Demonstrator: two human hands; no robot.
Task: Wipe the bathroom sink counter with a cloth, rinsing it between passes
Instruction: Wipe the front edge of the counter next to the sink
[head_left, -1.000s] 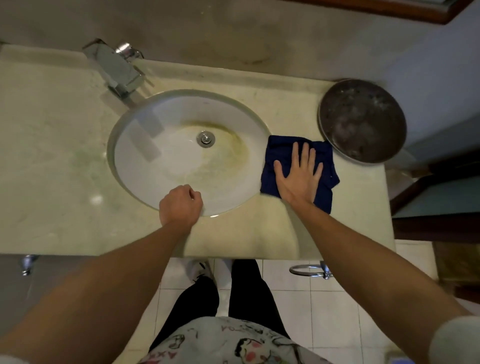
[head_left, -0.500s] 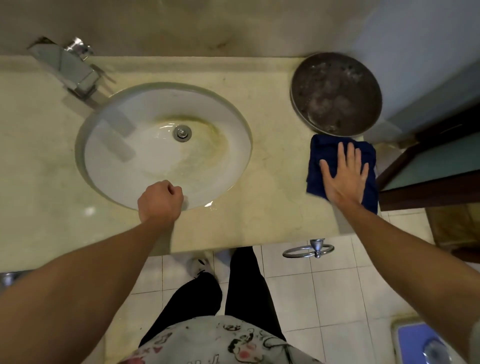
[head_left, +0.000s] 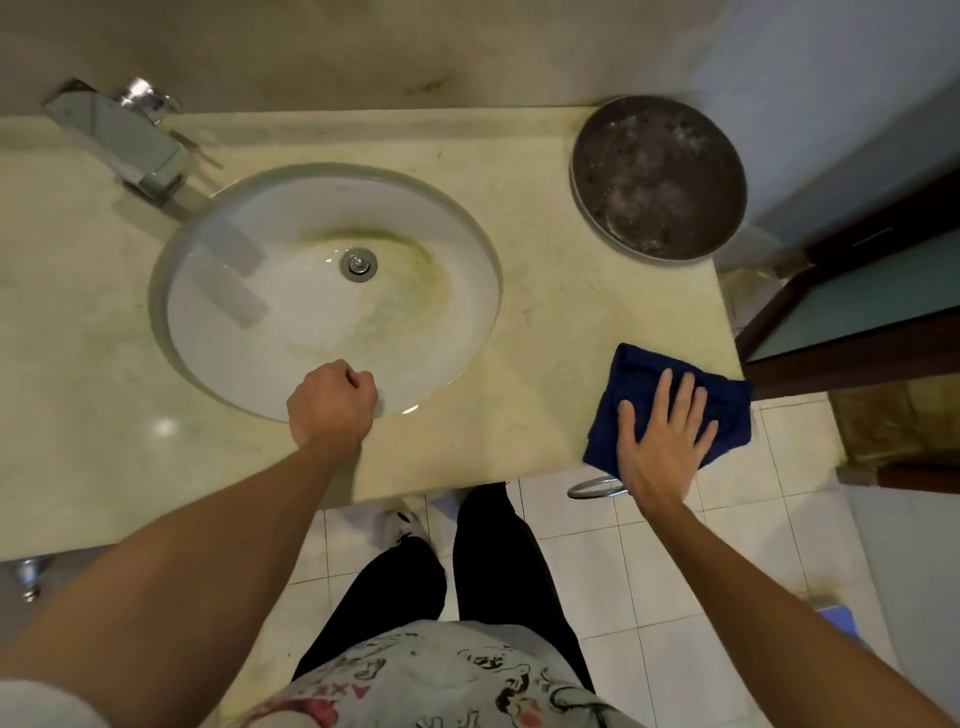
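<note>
The pale stone surface (head_left: 545, 218) holds an oval sink (head_left: 291, 317), with a round metal pan (head_left: 658, 179) at its far right corner. The cloth (head_left: 644, 379) lies at the near right corner under the flat, spread-fingered right hand (head_left: 662, 441). The left hand (head_left: 332, 405) rests on the sink's near rim, fingers clenched in a fist.

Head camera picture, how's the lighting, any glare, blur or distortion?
Head view: dim, warm light; a small glare spot on the counter left of the left hand; the faucet casts a soft shadow into the sink; wide-angle bending curves the counter's edges; the cloth and right hand look fairly sharp.
</note>
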